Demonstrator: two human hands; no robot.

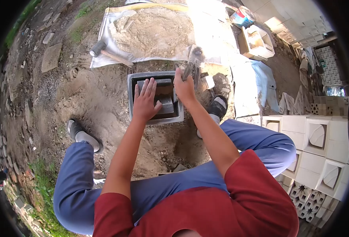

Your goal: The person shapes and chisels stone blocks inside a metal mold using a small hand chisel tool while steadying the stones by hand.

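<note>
A grey square box mould sits on the ground in front of me, with a stepped dark grey insert inside it. My left hand lies flat on the left part of the insert, fingers stretched out toward the far rim. My right hand is at the mould's right rim, its fingers wrapped round a narrow dark tool. The tool points away from me; its exact kind is unclear. Part of the insert is hidden under my left hand.
A mallet with a wooden handle lies beyond the mould, by a sheet heaped with sandy powder. A light box and a bucket stand at far right. Pale decorative blocks are stacked on the right.
</note>
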